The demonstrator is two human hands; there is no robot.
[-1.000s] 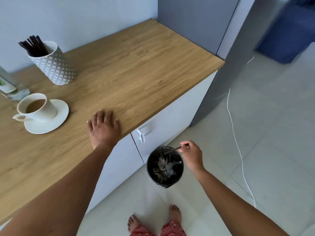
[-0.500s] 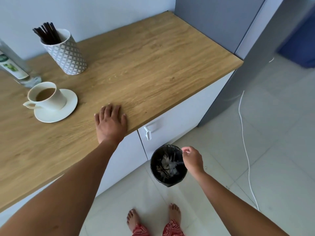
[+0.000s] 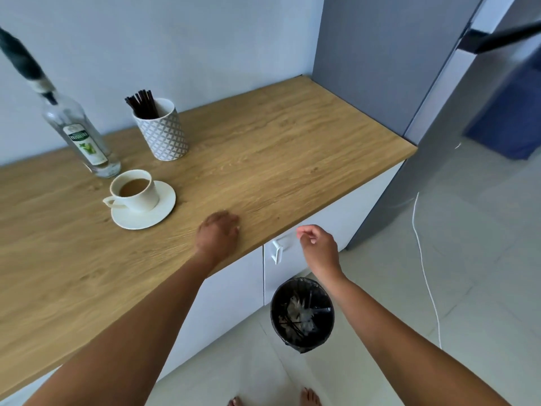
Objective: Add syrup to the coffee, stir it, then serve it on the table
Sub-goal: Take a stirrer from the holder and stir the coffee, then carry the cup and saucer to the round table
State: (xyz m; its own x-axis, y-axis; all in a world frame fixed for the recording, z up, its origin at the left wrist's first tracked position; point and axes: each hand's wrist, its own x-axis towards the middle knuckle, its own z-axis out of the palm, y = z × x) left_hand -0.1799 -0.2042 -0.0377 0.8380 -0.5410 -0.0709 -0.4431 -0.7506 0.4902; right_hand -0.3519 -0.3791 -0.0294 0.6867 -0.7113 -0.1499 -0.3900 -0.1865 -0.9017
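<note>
coffee cup on its saucer, just beside syrup bottle | left hand curled on counter — bracing, likely | right hand above bin — fingers loosely curled, holding nothing

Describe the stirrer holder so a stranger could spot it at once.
Start at the wooden countertop and look toward the back wall. There, right of the clear syrup bottle and behind the coffee cup, stands the stirrer holder. It alone has a grey-and-white diamond pattern and dark sticks poking out.

counter matt wood | cup glossy ceramic | bottle clr glass
</note>
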